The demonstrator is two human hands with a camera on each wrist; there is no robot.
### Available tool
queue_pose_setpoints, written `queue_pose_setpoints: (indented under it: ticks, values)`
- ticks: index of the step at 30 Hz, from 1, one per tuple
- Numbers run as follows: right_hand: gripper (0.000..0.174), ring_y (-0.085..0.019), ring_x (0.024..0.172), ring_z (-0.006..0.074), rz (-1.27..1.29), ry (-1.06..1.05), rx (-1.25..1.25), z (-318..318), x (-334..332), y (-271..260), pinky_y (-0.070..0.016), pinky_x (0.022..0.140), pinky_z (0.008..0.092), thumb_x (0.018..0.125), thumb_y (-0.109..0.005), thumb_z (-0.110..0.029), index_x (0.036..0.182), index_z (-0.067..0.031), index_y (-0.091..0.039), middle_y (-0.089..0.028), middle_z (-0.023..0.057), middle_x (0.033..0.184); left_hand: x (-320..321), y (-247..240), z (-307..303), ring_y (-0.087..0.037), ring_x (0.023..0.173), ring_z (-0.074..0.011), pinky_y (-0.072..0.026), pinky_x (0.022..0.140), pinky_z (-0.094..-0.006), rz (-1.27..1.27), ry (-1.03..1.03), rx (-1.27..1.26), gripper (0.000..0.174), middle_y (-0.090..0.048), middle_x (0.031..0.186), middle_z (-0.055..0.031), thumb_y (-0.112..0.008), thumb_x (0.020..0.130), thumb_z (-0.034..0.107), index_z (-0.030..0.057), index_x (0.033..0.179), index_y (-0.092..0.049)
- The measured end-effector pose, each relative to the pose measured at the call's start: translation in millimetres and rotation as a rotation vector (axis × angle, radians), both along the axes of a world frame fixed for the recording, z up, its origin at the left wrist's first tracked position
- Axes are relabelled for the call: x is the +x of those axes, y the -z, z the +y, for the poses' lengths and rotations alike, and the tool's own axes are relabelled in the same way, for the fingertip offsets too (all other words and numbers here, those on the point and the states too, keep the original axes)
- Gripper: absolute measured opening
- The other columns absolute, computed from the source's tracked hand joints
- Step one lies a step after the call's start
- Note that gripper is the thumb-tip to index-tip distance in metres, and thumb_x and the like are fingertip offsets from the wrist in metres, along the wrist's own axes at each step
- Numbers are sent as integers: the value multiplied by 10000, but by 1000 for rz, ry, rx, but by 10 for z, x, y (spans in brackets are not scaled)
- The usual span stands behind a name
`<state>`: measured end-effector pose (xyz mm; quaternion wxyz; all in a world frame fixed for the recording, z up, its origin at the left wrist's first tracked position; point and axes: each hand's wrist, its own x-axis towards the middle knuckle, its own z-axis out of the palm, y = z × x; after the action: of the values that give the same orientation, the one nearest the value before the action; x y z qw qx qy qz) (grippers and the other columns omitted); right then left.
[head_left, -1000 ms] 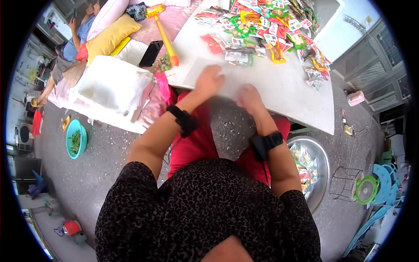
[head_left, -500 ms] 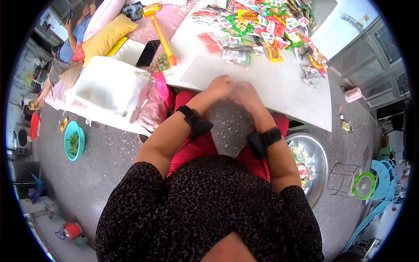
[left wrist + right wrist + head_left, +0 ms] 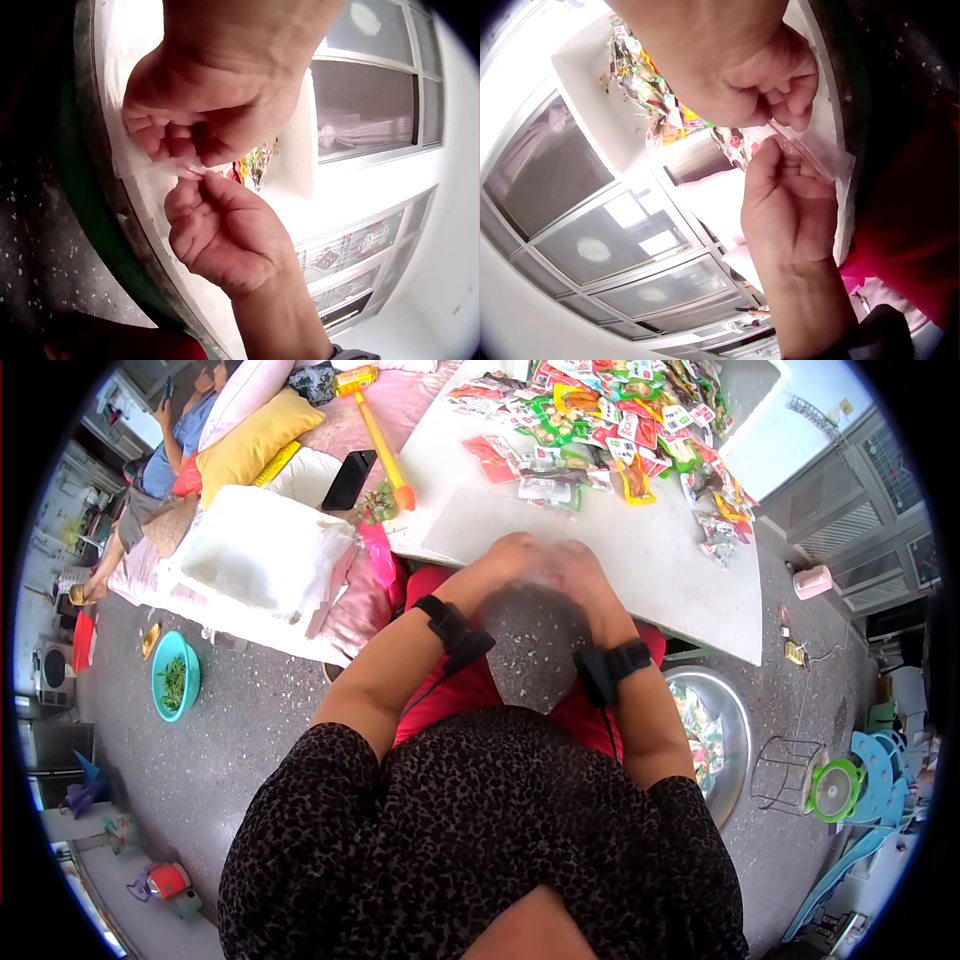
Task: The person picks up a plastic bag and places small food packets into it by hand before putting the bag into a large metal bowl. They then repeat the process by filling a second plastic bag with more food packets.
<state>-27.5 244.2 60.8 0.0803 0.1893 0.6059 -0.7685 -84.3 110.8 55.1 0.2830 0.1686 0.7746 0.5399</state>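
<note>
Head view, table (image 3: 690, 600): a smooth white top, its far end cut off by the frame; its near edge looks worn in the left wrist view.
Packet heap (image 3: 610, 420): glossy, crinkled packets in red, green and yellow, spread over the far part of the top; the print is too small to read.
White box (image 3: 250, 550): an open rectangular shape on pink bedding (image 3: 340, 435), with loose see-through plastic over one side.
Steel basin (image 3: 738, 760): round and shiny, on the floor, partly covered by the right arm and sleeve; wrapped packets lie inside.
Left hand (image 3: 515, 558): wrist bent inward, fingers curled, thumb and forefinger pinching; the head view blurs the fingertips.
Right hand (image 3: 583, 572): turned toward the other, fingers curled, also pinching, its tips close against the opposite ones; exact contact is hard to make out.
Clear sheet (image 3: 475, 525): thin, flat and translucent, lying on the top just beyond the left forearm.
Clear plastic film (image 3: 821, 154): soft, wrinkled and see-through, gripped between both sets of fingertips above the near edge; much of it is hidden by the fingers, so its full shape cannot be told.
</note>
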Motion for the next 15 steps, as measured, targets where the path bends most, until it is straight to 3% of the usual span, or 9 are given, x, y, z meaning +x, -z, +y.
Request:
queue_pose_setpoints:
  ticks: [3, 6, 9, 12, 15]
  values:
    - [82, -511, 519, 124, 15, -25, -10, 49, -13, 44, -361, 391, 208, 747, -468, -101, 799, -37, -473, -530, 63, 637, -24, 83, -4, -513, 599, -145, -407, 514, -264, -3, -188, 37, 148, -538, 686, -91, -475, 709, 140, 11, 759, -529]
    - [76, -496, 509, 121, 45, -34, 108, 110, -80, 81, -366, 403, 216, 740, -462, -94, 785, -35, -478, -515, 57, 613, 47, 20, -21, -540, 617, -195, -416, 534, -299, 312, -348, -51, 156, -538, 681, -144, -468, 724, 158, 10, 753, -507]
    - [83, -477, 513, 114, 99, -28, 371, -40, -51, -69, -367, 423, 221, 731, -461, -99, 751, -25, -492, -496, 40, 599, 141, 107, -10, -554, 647, -241, -421, 561, -339, 535, -236, -24, 195, -536, 683, -170, -473, 736, 193, 6, 790, -488]
    - [96, -488, 532, 115, 163, -98, 228, -12, -149, 116, -365, 423, 225, 729, -460, -99, 759, -19, -502, -505, 45, 620, 232, -107, 10, -555, 673, -274, -421, 586, -361, 296, -154, -140, 220, -543, 709, -163, -488, 739, 216, 16, 829, -478]
    - [113, -498, 545, 115, 196, -194, 363, 136, -213, 160, -370, 431, 223, 729, -458, -98, 791, -18, -505, -514, 50, 644, 149, -7, -12, -538, 673, -310, -413, 599, -391, 757, -253, -214, 164, -542, 724, -154, -462, 733, 179, 36, 811, -476]
